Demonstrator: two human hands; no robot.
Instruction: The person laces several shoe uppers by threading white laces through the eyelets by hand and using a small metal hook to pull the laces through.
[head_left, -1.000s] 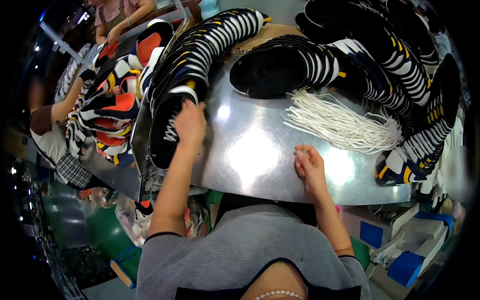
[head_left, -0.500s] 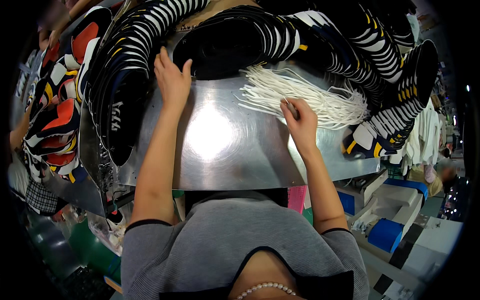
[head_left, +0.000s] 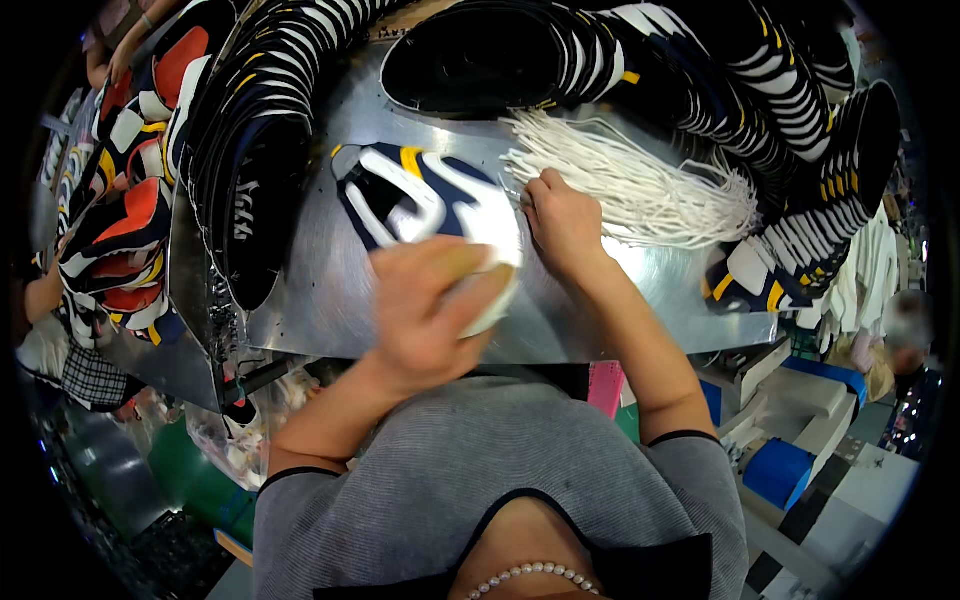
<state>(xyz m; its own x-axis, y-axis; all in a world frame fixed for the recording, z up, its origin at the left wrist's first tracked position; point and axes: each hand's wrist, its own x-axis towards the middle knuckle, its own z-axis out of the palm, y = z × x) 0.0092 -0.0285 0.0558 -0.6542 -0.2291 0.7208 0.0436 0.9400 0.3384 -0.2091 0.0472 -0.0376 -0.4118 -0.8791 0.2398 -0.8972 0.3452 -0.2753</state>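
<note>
Left hand (head_left: 428, 312): grip closed on upper (head_left: 462, 205), over worktop (head_left: 325, 315). Right hand (head_left: 565, 222): beside laces (head_left: 645, 185); grip, cannot tell.

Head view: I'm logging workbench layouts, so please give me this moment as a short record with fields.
Left hand: blurred, holding a navy, white and yellow shoe upper
Right hand: at the left end of the white shoelaces; grip unclear
Surface: metal table
Table's left: long nested row of uppers
Table's right: another nested stack
Beyond left edge: orange-lined uppers
</note>
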